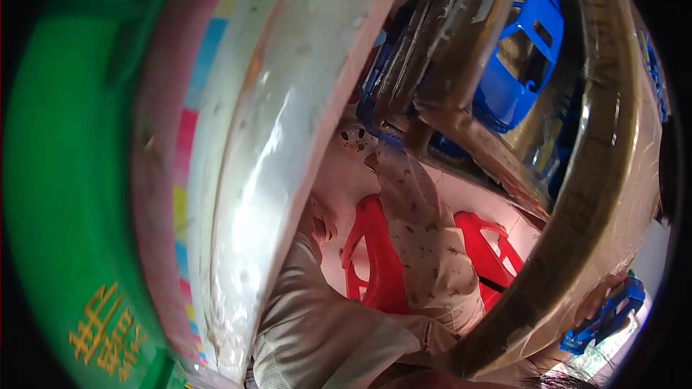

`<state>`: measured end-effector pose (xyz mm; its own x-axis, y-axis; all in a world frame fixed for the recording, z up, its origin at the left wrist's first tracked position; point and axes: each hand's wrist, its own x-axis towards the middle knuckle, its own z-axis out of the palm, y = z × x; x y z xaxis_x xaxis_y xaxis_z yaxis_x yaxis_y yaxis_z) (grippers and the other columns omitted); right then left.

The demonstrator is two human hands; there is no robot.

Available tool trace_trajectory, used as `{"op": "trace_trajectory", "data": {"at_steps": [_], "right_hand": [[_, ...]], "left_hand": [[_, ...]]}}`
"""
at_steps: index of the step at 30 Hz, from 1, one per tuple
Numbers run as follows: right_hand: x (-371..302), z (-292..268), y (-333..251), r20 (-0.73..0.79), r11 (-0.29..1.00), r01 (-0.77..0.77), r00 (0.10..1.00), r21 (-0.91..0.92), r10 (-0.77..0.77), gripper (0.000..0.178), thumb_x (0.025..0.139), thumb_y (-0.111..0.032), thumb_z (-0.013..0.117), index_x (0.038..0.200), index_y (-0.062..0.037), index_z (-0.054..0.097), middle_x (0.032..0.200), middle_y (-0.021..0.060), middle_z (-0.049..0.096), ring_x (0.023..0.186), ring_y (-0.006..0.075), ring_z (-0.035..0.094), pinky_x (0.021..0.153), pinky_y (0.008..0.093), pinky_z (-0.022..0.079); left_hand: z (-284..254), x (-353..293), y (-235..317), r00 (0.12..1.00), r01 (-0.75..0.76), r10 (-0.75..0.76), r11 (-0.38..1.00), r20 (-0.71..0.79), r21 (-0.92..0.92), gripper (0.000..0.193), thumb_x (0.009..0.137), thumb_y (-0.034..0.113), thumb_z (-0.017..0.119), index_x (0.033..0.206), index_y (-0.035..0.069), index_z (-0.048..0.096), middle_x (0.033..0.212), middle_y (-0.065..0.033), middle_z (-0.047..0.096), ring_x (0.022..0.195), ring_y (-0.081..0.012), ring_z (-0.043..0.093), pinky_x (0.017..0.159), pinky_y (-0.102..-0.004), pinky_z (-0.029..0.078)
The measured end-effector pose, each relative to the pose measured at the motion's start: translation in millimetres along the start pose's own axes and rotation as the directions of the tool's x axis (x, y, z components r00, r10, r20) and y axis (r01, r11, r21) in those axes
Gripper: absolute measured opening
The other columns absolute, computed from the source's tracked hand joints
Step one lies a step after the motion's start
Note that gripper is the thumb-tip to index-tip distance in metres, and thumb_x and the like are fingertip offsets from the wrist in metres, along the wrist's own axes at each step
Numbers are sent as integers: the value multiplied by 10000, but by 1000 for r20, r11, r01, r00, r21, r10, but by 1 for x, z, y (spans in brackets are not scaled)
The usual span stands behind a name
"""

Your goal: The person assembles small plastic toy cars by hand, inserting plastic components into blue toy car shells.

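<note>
At the lower right, past the cardboard box's outer wall, part of a hand (595, 301) shows, which looks like my right hand. Its fingers are closed on a blue toy car shell (607, 317) with open window holes. Most of this hand and its arm are hidden behind the box. Another blue toy car shell (513, 65) lies inside the open cardboard box (613, 122), with darker blue pieces beside it. My left hand does not show.
A shiny white tabletop edge (267, 122) with a coloured strip runs down the left, beside a green plastic container (65, 144). Red plastic stools (382, 259) stand on the floor below. A patterned trouser leg (425, 223) and striped cloth (310, 317) fill the lower middle.
</note>
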<state>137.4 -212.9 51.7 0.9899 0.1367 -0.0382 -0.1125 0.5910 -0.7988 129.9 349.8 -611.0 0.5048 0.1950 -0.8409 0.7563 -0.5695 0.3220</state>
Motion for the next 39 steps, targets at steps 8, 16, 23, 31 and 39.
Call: {"op": "trace_trajectory", "data": {"at_steps": [8, 16, 23, 31, 39], "right_hand": [[11, 7, 8, -62, 975, -69, 996, -209, 58, 801, 721, -460, 610, 1260, 35, 285, 877, 167, 542, 462, 183, 470, 380, 275, 418], [27, 11, -17, -53, 929, -185, 983, -320, 177, 779, 739, -474, 578, 1252, 44, 303, 832, 154, 549, 457, 172, 471, 366, 257, 397], [39, 33, -45, 4, 678, -132, 981, -723, 194, 833, 755, -571, 462, 1233, 97, 328, 738, 138, 529, 498, 183, 502, 409, 252, 408], [25, 54, -43, 407, 999, -44, 913, 4, 39, 851, 694, -533, 567, 1259, 47, 303, 829, 169, 491, 539, 213, 506, 423, 288, 418], [-82, 132, 32, 557, 778, -609, 703, 152, 441, 1030, 586, -514, 719, 1272, 120, 286, 1219, 219, 462, 947, 202, 586, 775, 291, 507]], "left_hand": [[58, 36, 4, 884, 136, 71, 906, -461, 400, 368, 718, 350, 533, 1084, 325, 566, 1258, -89, 396, 1078, -352, 427, 819, -512, 399], [70, -24, 19, 853, 188, -35, 951, -520, 244, 264, 714, 280, 544, 965, 290, 626, 1143, -50, 482, 1010, -332, 465, 748, -486, 448], [48, -246, 151, 714, -444, -28, 754, -699, -484, 273, 709, 98, 614, 978, 62, 647, 1028, -98, 535, 963, -228, 526, 867, -325, 403], [22, -527, 255, 692, -718, 112, -5, -713, -697, 256, 807, -28, 529, 1062, -22, 545, 986, -35, 508, 859, -102, 523, 776, -214, 408], [34, -711, 232, 478, -787, 265, -293, -837, -543, 363, 795, -97, 503, 1133, -4, 407, 1007, -88, 501, 918, -139, 508, 796, -274, 446]]}}
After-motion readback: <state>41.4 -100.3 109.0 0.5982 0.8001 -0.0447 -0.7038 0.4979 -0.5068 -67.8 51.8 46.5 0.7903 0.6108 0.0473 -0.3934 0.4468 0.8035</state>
